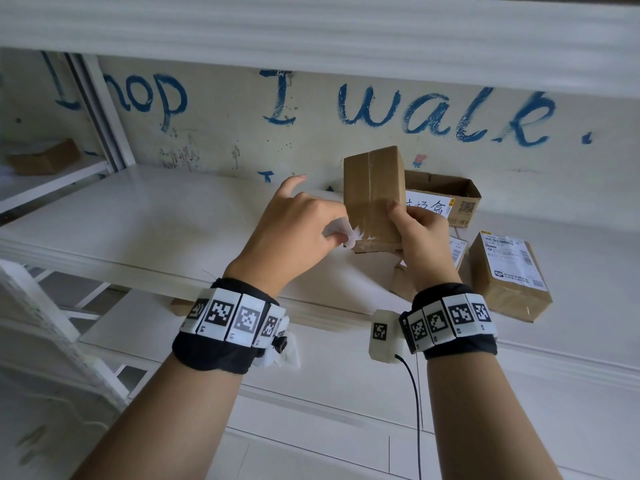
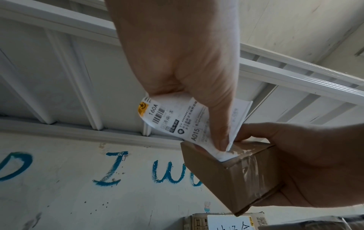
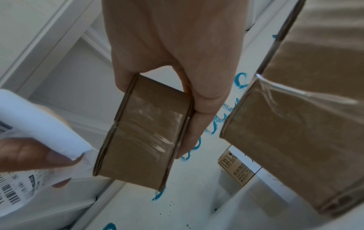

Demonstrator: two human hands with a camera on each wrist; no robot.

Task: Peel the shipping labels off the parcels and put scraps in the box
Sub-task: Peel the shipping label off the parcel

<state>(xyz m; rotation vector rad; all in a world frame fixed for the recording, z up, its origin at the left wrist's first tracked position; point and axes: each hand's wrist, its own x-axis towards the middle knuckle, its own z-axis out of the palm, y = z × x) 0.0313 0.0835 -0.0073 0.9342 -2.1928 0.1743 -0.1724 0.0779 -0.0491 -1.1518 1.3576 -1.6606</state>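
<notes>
My right hand (image 1: 420, 225) grips a small brown cardboard parcel (image 1: 374, 195) and holds it upright above the white shelf. The same parcel (image 3: 141, 130) sits between thumb and fingers in the right wrist view. My left hand (image 1: 304, 220) pinches a white shipping label (image 1: 341, 233) that is peeled back and curled, still stuck at the parcel's lower edge. In the left wrist view the label (image 2: 177, 123) shows a barcode and "A015", with my thumb (image 2: 218, 124) pressing it. An open cardboard box (image 1: 446, 195) stands behind the parcel.
A labelled brown parcel (image 1: 509, 275) lies on the shelf (image 1: 138, 216) at the right, with another partly hidden behind my right hand. A wall with blue writing backs the shelf. Another shelf board (image 1: 311, 26) hangs overhead. A further box (image 1: 45, 157) sits far left.
</notes>
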